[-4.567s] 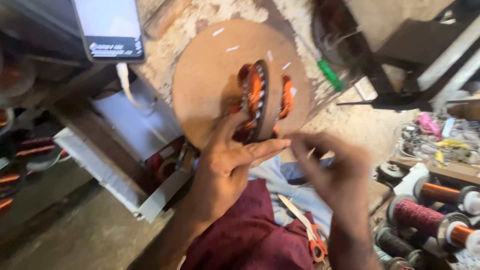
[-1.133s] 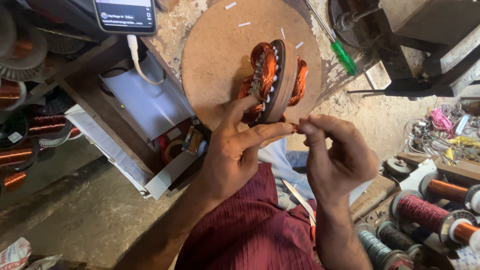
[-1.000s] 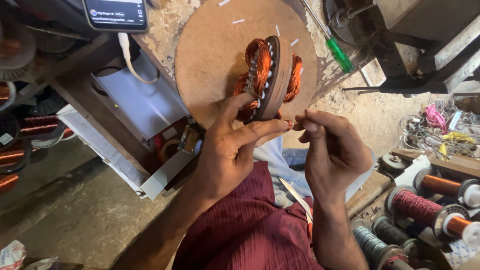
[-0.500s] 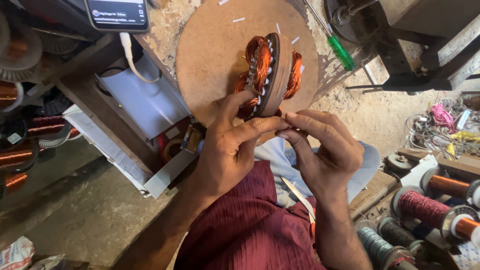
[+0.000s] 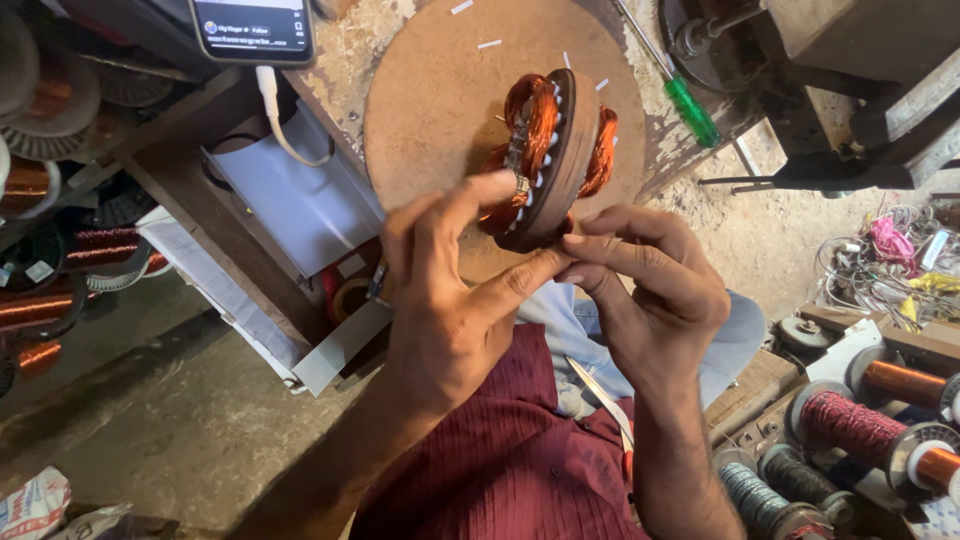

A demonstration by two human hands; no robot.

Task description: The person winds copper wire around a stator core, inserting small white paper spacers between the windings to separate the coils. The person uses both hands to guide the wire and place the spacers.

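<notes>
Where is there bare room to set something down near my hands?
The round board is bare left of the stator, and the floor below the white box is free. The right side is crowded with wire spools and tangled wires.

Stator (image 5: pixel 555 150): round laminated iron core, dark brown, standing on edge and tilted slightly, seen nearly edge-on. Bunched copper-orange windings bulge from both faces, the larger bundle on the side toward the camera's left. White insulation strips stick out of the slots along the rim. It stands on a round brown board, at the board's near part.

Left hand (image 5: pixel 450 300): thumb and forefinger touch the lower rim and the near coil bundle.

Right hand (image 5: pixel 650 290): fingertips pinched together at the core's bottom edge, meeting the left forefinger there.
</notes>
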